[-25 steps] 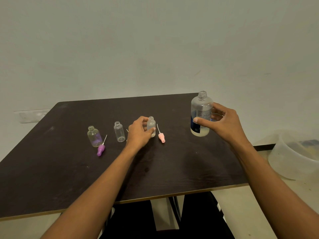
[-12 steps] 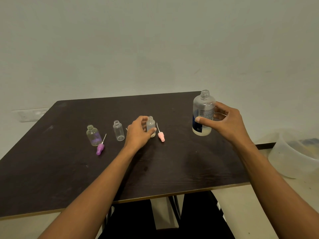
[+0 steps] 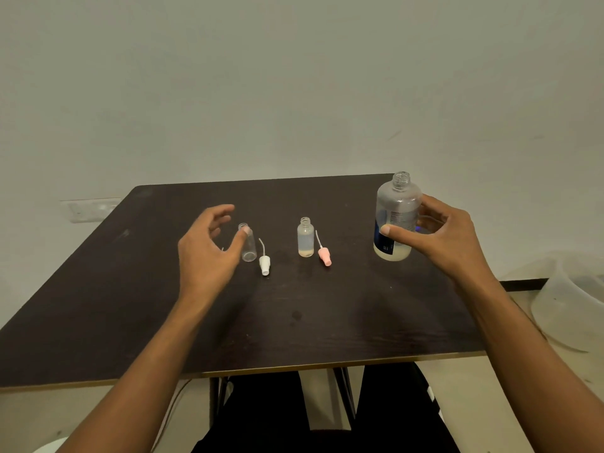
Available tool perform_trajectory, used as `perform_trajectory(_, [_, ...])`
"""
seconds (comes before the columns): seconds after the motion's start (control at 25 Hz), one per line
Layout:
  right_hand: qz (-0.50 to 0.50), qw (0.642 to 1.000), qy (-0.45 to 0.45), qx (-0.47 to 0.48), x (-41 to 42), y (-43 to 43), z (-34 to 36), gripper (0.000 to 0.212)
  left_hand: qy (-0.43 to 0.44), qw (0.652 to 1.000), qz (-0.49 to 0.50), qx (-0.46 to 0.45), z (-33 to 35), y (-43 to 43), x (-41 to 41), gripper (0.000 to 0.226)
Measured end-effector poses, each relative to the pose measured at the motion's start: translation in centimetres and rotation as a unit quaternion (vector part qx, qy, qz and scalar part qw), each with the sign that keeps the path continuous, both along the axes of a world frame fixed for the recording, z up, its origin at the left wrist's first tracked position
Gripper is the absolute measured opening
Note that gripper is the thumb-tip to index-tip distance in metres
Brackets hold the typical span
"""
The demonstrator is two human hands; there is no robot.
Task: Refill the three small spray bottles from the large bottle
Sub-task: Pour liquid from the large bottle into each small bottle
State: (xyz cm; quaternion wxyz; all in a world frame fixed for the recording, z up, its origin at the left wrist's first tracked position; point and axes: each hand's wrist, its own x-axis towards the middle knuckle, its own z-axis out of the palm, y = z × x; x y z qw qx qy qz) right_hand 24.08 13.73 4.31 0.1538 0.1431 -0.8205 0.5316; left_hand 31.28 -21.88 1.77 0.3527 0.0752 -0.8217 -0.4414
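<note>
Hovering left hand, fingers spread, thumb touching empty bottle standing upright just right of it on surface. Right hand gripping big bottle, upright, uncapped, far right. Filled bottle standing between.

head-worn wide view, angled forward and down, close over table

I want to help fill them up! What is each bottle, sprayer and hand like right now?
Large bottle: upright, uncapped, little liquid inside.
Right hand: grips the large bottle.
Filled bottle: upright, open, holds liquid.
Empty bottle: upright, open, empty.
Left hand: open, thumb at the empty bottle.
White sprayer: off, lying on the table.
Pink sprayer: off, lying by the filled bottle.
</note>
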Motion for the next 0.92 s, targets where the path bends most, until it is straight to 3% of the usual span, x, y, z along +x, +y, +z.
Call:
perform_trajectory(0.16, [0.008, 1.000, 0.003, -0.011, 1.0, -0.7, 0.0, 0.083, -0.041, 0.999, 0.013, 0.030, -1.2, -0.8, -0.5, 0.048])
perform_trajectory(0.4, [0.009, 1.000, 0.001, -0.013, 1.6, -1.0, -0.1, 0.081, -0.157, 0.987, 0.017, -0.014, -2.7, -0.7, -4.5, 0.074])
perform_trajectory(0.64, [0.023, 1.000, -0.013, -0.013, 2.1, -1.0, -0.6, 0.077, -0.221, 0.972, 0.043, -0.065, -3.4, -0.8, -6.8, 0.059])
perform_trajectory(0.92, [0.022, 1.000, -0.021, -0.006, 2.3, -1.6, -1.0, 0.080, -0.223, 0.972, 0.054, -0.060, -4.5, -1.4, -7.3, 0.044])
